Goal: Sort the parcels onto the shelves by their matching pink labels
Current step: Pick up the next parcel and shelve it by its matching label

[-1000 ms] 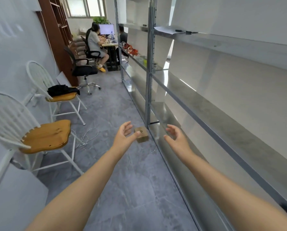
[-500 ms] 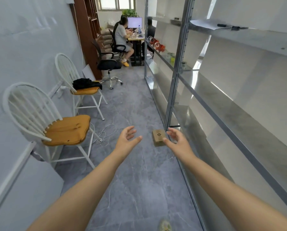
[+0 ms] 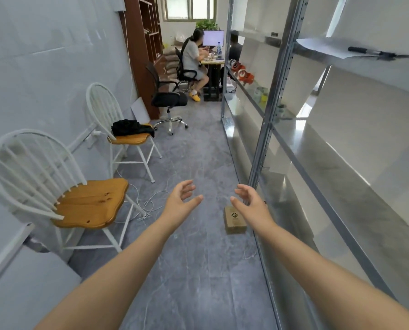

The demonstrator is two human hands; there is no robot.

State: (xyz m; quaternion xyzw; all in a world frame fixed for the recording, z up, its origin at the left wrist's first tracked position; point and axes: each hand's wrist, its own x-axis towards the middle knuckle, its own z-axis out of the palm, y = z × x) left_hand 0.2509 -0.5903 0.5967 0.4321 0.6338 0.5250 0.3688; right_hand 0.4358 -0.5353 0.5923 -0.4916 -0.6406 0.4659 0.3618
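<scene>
Got the right hand (image 3: 251,203) and left hand (image 3: 179,201) both spread, gripping nothing, parcel (image 3: 234,221) just under the right one, long side pointing up the aisle, can't tell if resting on the floor (image 3: 198,270).

Daylight comes from a window (image 3: 191,7) far ahead of the left hand (image 3: 178,201), blown out to white, and leaves the corridor evenly bright with only faint, soft shadows. Glare streaks the metal shelves (image 3: 329,163) to the right of the right hand (image 3: 251,204). The wide lens bends straight lines near the edges, and distant detail looks soft.
</scene>
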